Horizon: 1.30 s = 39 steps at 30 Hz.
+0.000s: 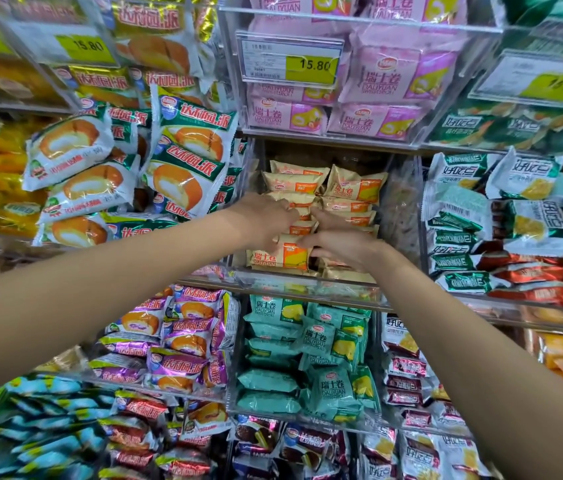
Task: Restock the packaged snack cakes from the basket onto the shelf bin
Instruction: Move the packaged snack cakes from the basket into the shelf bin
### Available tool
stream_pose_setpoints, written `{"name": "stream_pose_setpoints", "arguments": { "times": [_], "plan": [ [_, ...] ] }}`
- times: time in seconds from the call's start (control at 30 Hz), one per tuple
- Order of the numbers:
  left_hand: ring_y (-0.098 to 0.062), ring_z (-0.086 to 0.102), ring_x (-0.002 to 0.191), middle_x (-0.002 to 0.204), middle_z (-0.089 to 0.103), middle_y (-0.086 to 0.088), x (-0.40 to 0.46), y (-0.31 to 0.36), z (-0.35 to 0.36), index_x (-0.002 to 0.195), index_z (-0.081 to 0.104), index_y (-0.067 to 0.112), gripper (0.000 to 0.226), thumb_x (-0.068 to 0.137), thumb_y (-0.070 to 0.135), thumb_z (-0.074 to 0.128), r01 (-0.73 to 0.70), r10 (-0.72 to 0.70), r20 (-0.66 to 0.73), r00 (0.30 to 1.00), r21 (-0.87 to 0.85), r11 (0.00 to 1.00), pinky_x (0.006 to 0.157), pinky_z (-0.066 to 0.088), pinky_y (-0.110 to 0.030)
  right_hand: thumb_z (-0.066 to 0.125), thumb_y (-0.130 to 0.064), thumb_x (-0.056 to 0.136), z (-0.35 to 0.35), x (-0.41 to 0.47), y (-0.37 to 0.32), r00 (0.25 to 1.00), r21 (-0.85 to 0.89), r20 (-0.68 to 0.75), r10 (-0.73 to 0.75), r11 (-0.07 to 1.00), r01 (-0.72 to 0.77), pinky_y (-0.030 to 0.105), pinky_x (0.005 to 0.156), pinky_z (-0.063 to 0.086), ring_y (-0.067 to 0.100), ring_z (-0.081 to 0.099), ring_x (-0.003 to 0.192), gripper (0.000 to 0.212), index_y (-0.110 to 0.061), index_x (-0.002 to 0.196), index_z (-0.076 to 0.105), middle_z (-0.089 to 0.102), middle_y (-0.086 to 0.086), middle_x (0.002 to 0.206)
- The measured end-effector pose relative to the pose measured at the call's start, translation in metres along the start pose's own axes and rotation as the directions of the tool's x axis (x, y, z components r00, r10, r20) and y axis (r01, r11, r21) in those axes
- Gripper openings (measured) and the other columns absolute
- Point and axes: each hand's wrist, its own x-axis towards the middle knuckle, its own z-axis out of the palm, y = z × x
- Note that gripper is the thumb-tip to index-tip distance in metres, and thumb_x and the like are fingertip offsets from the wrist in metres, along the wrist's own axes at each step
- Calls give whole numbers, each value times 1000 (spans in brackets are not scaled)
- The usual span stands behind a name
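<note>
Both arms outstretched, left hand (pixel 266 216) & right hand (pixel 339 237) on beige snack cakes (pixel 282 254)

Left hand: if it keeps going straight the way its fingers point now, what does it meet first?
Probably the beige snack cake packs stacked in the clear bin. The left hand points up and right into that stack, fingertips already at the packs beside the right hand. Depth is unclear.

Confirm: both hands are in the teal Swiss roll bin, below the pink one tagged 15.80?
Not quite. In the head view, the left hand and right hand are in the beige-and-orange Swiss roll bin, directly below the pink bin tagged 15.80. The teal bin sits one shelf lower.
</note>
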Motion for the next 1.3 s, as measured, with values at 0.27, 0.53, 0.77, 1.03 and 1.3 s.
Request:
{"name": "stream_pose_setpoints", "arguments": {
  "times": [0.27,0.53,0.77,1.03,1.3],
  "plan": [
    [-26,52,116,138,47,-7,3,-5,9,129,44,18,51,86,38,62,0,1,-58,998,17,1000,74,38,-35,46,-10,92,-11,20,-18,921,75,-386,-55,993,91,36,95,46,20,50,117,57,-19,146,31,49,0,133],
    [-23,56,109,124,56,-1,5,-6,14,128,45,20,50,85,40,61,-12,13,-153,988,4,1000,69,32,-32,44,2,88,-8,30,-25,968,17,-229,-98,994,105,15,69,38,3,46,84,54,-10,141,41,51,3,126],
    [-22,56,106,119,58,1,2,-6,12,124,47,21,48,84,44,59,-22,23,-150,988,12,1000,69,30,-31,44,-7,94,-17,1,-22,869,-214,-455,-193,971,104,24,79,49,18,55,96,28,-6,118,59,59,7,106],
    [-24,51,114,129,53,-4,-42,22,-15,124,50,18,39,89,34,56,70,-152,-224,963,-336,939,90,47,-40,51,-14,92,23,-119,15,666,-525,-507,-547,809,265,18,65,44,8,58,77,19,-11,103,67,65,-4,86],
    [-2,53,97,108,55,13,-185,161,109,108,57,21,15,95,20,50,-69,-547,-325,771,-897,437,83,44,-24,53,-18,94,121,-222,112,780,-227,-521,-348,937,266,19,72,48,7,62,84,9,-23,93,61,67,-1,89]
  ]
}}
